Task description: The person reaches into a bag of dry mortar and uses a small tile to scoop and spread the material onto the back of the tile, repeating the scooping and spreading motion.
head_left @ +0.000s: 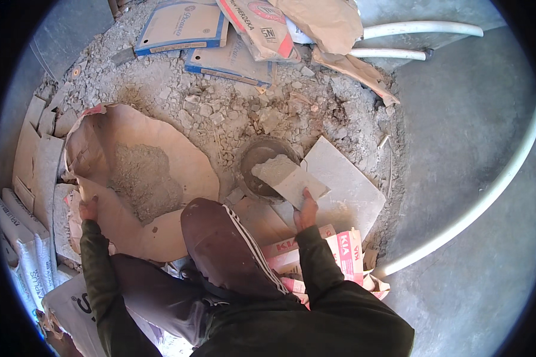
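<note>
Paper bag point(187, 140) at left, bucket point(256, 153) in the middle, tile piece point(304, 189) in the right hand point(307, 213)

A smooth grey floor point(458, 143) filled the right side of the scene, and rubble point(220, 116), all broken lumps and dust, covered the far middle. A long white pipe point(476, 211) curved across the floor at the right. The paper bag lay opened wide on the left, with a mound of grey powder point(146, 178) inside. At the far side, flat cardboard boxes point(181, 27) with blue edges lay overlapping on the rubble, and paper sacks point(318, 27) lay just right of them. A square tile point(351, 184) lay to the right of the bucket. Nearer, red and white boxes point(347, 256) sat beside the right forearm.

The round bucket stood between the paper bag and the square tile. The tile piece showed over the right part of its mouth, with more powder heaped on the far left end; whether it touched the rim could not be told.

The right hand's fingers held the tile piece by its near edge, thumb on top, the others mostly hidden beneath. The left hand point(89, 209) had its fingers closed on the near left edge of the paper bag.
</note>
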Demonstrator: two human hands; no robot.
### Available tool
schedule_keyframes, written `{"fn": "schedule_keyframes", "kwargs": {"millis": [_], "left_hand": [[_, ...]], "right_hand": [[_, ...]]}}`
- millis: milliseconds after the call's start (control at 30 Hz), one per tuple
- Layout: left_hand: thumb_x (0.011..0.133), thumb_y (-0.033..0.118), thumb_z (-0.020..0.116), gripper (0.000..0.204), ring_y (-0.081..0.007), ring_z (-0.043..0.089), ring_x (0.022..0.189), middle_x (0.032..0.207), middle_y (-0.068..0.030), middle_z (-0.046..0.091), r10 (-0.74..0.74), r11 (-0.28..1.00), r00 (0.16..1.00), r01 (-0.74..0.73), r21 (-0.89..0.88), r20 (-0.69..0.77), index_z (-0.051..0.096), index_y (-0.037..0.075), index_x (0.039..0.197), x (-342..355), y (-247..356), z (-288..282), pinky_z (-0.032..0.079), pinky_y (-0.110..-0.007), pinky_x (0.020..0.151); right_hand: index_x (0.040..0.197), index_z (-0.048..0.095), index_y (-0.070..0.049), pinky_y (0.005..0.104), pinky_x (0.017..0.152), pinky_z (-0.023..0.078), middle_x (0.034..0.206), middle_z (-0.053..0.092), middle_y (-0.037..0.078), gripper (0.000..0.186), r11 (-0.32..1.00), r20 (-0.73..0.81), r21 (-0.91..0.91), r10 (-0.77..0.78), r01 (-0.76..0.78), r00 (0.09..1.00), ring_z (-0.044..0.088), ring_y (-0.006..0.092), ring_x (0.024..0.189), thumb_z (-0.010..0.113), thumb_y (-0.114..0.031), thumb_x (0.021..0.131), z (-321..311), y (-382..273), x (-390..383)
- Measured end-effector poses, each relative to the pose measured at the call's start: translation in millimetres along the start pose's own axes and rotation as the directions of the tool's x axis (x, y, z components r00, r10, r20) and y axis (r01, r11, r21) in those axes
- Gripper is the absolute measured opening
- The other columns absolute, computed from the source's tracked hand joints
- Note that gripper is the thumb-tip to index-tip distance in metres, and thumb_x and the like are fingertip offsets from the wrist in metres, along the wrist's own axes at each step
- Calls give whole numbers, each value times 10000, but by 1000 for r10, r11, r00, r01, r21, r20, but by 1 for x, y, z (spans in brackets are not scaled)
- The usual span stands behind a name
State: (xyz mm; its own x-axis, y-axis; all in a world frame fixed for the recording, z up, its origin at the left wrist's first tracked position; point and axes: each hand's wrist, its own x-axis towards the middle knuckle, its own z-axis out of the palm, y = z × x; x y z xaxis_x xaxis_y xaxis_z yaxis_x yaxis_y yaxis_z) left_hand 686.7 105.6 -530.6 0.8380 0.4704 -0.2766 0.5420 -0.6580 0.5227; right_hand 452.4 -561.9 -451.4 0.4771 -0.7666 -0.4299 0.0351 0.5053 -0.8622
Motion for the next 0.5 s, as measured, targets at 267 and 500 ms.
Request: {"fn": "schedule_keyframes", "kwargs": {"millis": [267,500], "left_hand": [[680,427,693,804,-375,486,1141,1193,-282,512,-2,999,1000,2,48,-18,439,-126,1205,-8,5,-4,371,-373,961],[674,435,694,828,-377,470,1159,1225,-282,488,-11,987,994,28,158,-107,424,-120,1225,-14,-2,-11,364,-381,969]], "right_hand": [[1190,458,34,390,836,490,1101,567,136,369,1000,-145,13,-1,3,989,587,268,969,549,-112,864,18,7,0],[1080,556,52,309,769,471,991,622,115,288,908,-89,-312,-322,281,942,597,201,890,590,-118,850,35,-24,-14]]}}
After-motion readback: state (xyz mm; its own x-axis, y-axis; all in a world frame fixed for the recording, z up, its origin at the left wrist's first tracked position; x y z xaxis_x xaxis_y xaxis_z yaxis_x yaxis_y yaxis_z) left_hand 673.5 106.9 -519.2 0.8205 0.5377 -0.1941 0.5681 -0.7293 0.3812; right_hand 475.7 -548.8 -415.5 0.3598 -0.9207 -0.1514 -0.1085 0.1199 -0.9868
